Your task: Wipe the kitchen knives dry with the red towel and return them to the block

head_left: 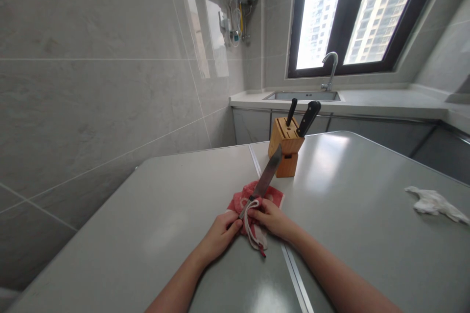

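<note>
A knife (268, 172) with a broad blade points up and away from me, its tip in front of the knife block (283, 144). My left hand (222, 233) is closed around the knife's handle, which is mostly hidden. In my right hand (272, 215) is a red and white cloth (244, 197), pinched against the knife near the base of the blade. Part of the cloth spreads out beneath the knife, and a pale folded edge hangs toward me. Two black-handled pieces stand in slots of the wooden block.
A crumpled white cloth (436, 202) lies on the table (176, 195) at the right. A metal strip (293, 274) runs along the tabletop. Behind are a counter with a sink (306, 96) and faucet (333, 66); a tiled wall borders the left.
</note>
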`<state>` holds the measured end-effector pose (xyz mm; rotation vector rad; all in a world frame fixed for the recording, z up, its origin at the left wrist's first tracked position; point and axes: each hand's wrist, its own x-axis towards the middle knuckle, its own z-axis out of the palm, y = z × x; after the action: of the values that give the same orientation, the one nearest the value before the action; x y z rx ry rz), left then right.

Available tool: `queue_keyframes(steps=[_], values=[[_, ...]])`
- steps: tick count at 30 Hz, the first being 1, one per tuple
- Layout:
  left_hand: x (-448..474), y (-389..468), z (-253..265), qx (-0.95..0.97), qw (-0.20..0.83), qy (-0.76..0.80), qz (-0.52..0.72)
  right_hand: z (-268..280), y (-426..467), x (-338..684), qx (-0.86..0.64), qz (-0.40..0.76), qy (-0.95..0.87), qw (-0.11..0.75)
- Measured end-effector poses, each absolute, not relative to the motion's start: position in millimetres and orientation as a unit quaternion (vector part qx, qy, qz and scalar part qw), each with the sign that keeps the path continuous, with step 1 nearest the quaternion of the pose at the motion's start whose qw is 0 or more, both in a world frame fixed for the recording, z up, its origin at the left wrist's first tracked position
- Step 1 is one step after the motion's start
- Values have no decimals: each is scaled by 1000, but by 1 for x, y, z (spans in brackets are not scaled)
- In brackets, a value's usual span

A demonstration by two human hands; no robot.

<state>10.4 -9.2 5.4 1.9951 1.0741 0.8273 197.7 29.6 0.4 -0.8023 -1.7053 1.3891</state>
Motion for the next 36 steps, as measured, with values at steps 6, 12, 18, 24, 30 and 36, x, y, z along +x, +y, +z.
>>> queue_keyframes(steps=[6,12,18,24,30,36], values=[[11,-9,5,768,353,425,323,-2,31,198,-320,539,-672,395],[11,-10,6,769,360,425,313,-2,31,198,-317,547,-673,385],[10,-10,7,773,349,420,324,1,30,198,-322,538,-672,395],[12,-12,12,775,329,416,344,4,27,197,-321,543,-671,389],[15,-15,11,770,324,420,355,8,22,195,-333,569,-616,432],[14,-15,5,706,406,460,354,4,23,195,-304,626,-584,418]])
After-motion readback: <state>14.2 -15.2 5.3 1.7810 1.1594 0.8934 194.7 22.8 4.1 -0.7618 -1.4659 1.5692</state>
